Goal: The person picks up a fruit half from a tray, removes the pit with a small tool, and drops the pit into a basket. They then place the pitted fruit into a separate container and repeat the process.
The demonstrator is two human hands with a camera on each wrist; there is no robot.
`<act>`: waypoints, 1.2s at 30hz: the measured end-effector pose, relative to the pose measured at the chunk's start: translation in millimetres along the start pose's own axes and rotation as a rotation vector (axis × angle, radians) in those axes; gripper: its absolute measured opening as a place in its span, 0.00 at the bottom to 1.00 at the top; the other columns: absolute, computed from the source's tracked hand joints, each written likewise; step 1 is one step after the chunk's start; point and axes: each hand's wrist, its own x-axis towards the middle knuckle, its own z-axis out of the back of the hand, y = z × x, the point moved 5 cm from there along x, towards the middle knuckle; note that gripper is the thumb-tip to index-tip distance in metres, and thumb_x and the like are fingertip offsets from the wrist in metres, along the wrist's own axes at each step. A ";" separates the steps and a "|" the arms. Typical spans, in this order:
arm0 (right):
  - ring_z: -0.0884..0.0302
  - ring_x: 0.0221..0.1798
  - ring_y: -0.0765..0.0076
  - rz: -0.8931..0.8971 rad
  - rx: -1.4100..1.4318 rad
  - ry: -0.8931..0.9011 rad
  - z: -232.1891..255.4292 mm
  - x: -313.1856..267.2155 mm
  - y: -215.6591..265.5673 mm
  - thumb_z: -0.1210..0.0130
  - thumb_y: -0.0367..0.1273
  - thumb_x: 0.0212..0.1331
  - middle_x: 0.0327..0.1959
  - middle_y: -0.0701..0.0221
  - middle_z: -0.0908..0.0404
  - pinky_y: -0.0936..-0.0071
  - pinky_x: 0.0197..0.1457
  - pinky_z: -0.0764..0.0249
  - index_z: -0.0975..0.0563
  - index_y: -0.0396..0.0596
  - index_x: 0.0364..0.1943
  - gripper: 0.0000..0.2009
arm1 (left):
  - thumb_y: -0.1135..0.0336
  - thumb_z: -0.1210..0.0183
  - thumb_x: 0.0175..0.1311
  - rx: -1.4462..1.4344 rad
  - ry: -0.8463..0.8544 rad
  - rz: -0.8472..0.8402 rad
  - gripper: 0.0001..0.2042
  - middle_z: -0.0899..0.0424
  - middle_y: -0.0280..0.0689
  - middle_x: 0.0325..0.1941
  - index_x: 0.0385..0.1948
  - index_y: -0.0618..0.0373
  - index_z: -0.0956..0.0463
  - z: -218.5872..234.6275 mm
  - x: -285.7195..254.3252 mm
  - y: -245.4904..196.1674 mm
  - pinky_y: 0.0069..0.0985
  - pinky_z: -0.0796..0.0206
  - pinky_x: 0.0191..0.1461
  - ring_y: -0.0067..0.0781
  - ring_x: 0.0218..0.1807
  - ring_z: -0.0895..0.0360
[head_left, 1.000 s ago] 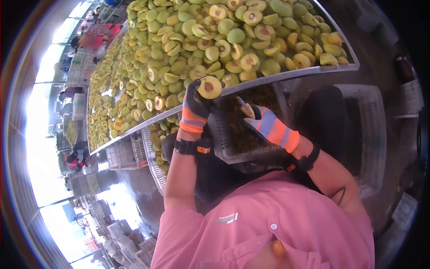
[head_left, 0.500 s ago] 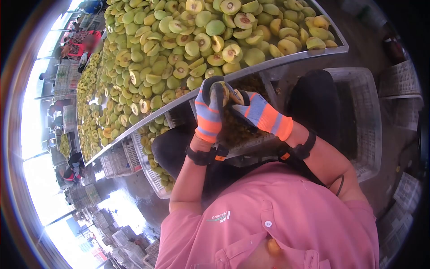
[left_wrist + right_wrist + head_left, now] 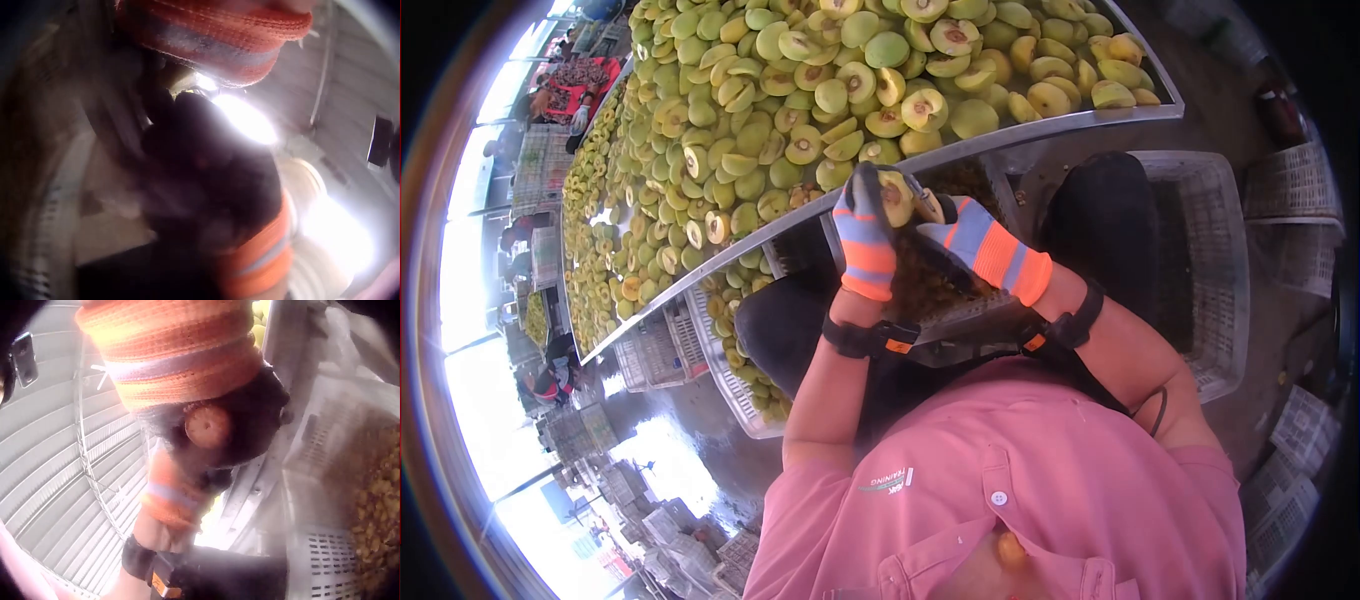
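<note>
In the head view, my left hand (image 3: 865, 235), in a grey and orange glove, grips a halved green stone fruit (image 3: 894, 198), its yellowish cut face partly showing. My right hand (image 3: 992, 255), gloved alike, holds a small metal-tipped tool (image 3: 926, 203) by its wooden handle, the tip right at the cut face. The round handle end (image 3: 208, 426) pokes out of the dark palm side of the glove in the right wrist view. Both gloves fill much of the left wrist view, where the fruit is mostly hidden in shadow and glare.
A metal-rimmed table (image 3: 1040, 130) heaped with fruit halves (image 3: 800, 145) lies just beyond my hands. Below them stands a crate of brown pieces (image 3: 381, 515). A white crate of fruit (image 3: 745, 405) is at left, another crate (image 3: 1220, 290) at right. Other people work far left.
A second ago the hands were apart, the fruit half's cut face up in the left. They came together, tool against fruit; since then the left hand has turned slightly, showing more cut face.
</note>
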 end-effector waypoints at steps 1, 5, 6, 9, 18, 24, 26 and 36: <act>0.27 0.31 0.75 0.008 -0.025 0.008 0.5 -1.8 2.5 0.44 0.30 0.54 0.29 0.67 0.19 0.74 0.37 0.29 0.22 0.40 0.40 0.11 | 0.60 0.48 0.70 -0.028 0.006 -0.010 0.13 0.19 0.33 0.35 0.40 0.62 0.23 -0.5 -0.8 -2.0 0.21 0.31 0.40 0.22 0.35 0.24; 0.33 0.29 0.84 0.069 -0.116 -0.013 -0.5 -7.8 11.5 0.43 0.29 0.56 0.25 0.75 0.23 0.78 0.32 0.33 0.22 0.40 0.38 0.08 | 0.58 0.49 0.71 -0.175 0.003 0.073 0.14 0.20 0.32 0.35 0.39 0.61 0.23 -4.7 -0.8 -6.4 0.20 0.32 0.40 0.20 0.36 0.25; 0.34 0.28 0.86 0.088 -0.136 -0.032 -0.5 -8.3 11.6 0.42 0.29 0.56 0.23 0.78 0.24 0.79 0.30 0.34 0.22 0.41 0.37 0.07 | 0.58 0.49 0.71 -0.221 -0.004 0.126 0.14 0.20 0.32 0.35 0.39 0.61 0.23 -4.7 -1.5 -3.1 0.20 0.32 0.40 0.20 0.36 0.25; 0.33 0.29 0.86 0.012 -0.150 0.018 0.1 -9.4 15.9 0.43 0.29 0.57 0.24 0.78 0.25 0.79 0.30 0.34 0.22 0.41 0.37 0.07 | 0.60 0.49 0.70 -0.001 0.051 -0.028 0.12 0.20 0.33 0.34 0.38 0.61 0.24 -3.4 0.4 -3.7 0.21 0.33 0.40 0.20 0.35 0.26; 0.25 0.31 0.66 0.095 -0.248 0.014 2.1 -7.3 7.6 0.44 0.28 0.52 0.29 0.63 0.18 0.69 0.39 0.28 0.21 0.41 0.38 0.10 | 0.68 0.42 0.62 0.564 0.079 -0.339 0.09 0.19 0.43 0.33 0.40 0.62 0.25 -11.8 -11.4 -22.2 0.27 0.31 0.38 0.35 0.32 0.21; 0.21 0.37 0.55 0.134 -0.388 0.002 1.6 -1.9 -4.6 0.44 0.28 0.50 0.33 0.58 0.17 0.67 0.43 0.27 0.22 0.42 0.40 0.12 | 0.71 0.43 0.63 0.881 0.060 -0.520 0.07 0.19 0.45 0.31 0.40 0.60 0.25 -16.0 -18.9 -35.0 0.29 0.29 0.38 0.42 0.33 0.19; 0.21 0.38 0.56 0.148 -0.332 0.037 -0.1 -2.8 -3.5 0.44 0.27 0.50 0.34 0.57 0.18 0.67 0.43 0.27 0.22 0.42 0.41 0.12 | 0.71 0.42 0.61 0.887 0.059 -0.517 0.08 0.18 0.46 0.32 0.40 0.60 0.25 -16.1 -19.8 -35.4 0.30 0.29 0.38 0.45 0.35 0.19; 0.21 0.39 0.49 0.179 -0.388 0.032 1.7 -0.8 -5.6 0.44 0.29 0.50 0.35 0.54 0.18 0.66 0.43 0.27 0.22 0.42 0.40 0.12 | 0.74 0.44 0.59 0.847 0.061 -0.630 0.11 0.18 0.46 0.34 0.44 0.63 0.26 -17.4 -25.7 -37.5 0.31 0.28 0.40 0.47 0.37 0.19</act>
